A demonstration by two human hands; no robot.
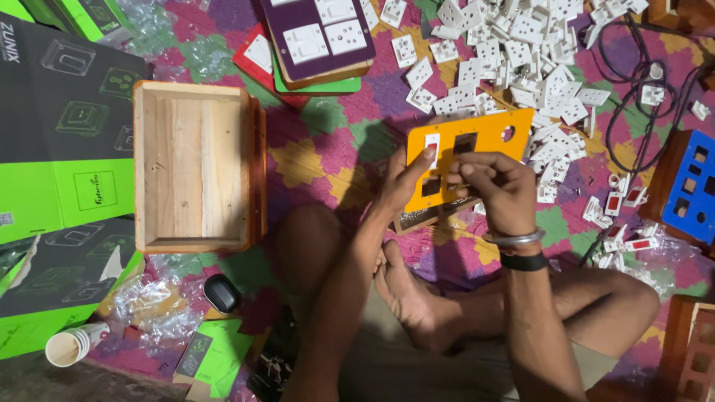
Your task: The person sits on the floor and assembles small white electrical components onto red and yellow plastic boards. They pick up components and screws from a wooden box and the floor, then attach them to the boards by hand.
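An orange plastic panel (488,134) with rectangular cut-outs and a round hole is held over the patterned mat. My left hand (406,182) grips its left edge, thumb pressing a white switch (432,145) set in one cut-out. My right hand (497,190) holds the panel's lower middle, fingers curled at a cut-out; a metal bangle and a black band circle that wrist. A pile of white switch and socket parts (514,67) lies just beyond the panel.
An open wooden box (195,165) sits at left beside green and black cartons (59,149). A purple panel with fitted switches (320,37) lies at the top. Black cable (633,67), a blue panel (693,186), paper cups (71,344) and a black case (222,292) surround my crossed legs.
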